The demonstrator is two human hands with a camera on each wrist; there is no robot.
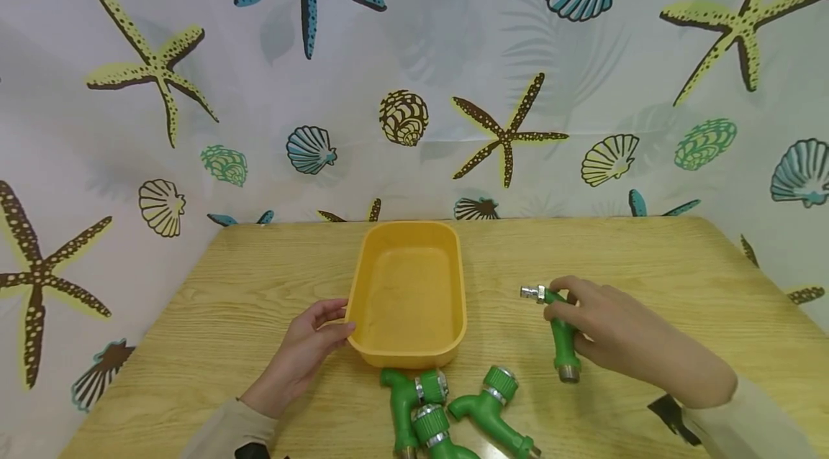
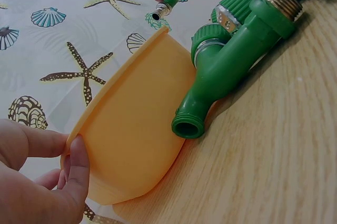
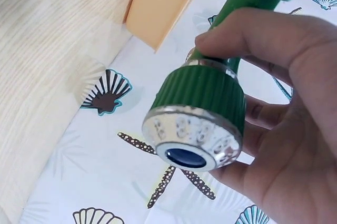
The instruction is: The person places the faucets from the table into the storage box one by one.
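My left hand (image 1: 304,347) pinches the left rim of a yellow plastic tub (image 1: 408,301), thumb and fingers on either side of the edge in the left wrist view. The tub stands on the wooden table with nothing inside. To its right, my right hand (image 1: 609,322) holds a green plastic tap (image 1: 565,344) above the table. A silver nozzle (image 1: 534,293) on this tap points left, and its threaded metal inlet points down. Up close in the right wrist view, thumb and fingers grip around the tap near its ribbed green knob (image 3: 197,90), which has a silver cap.
Three more green taps lie in front of the tub: one upright in the view (image 1: 403,408), one overlapping it (image 1: 442,437), and one angled to the right (image 1: 495,419). A curtain (image 1: 363,178) printed with shells and starfish hangs behind the wooden table (image 1: 272,265).
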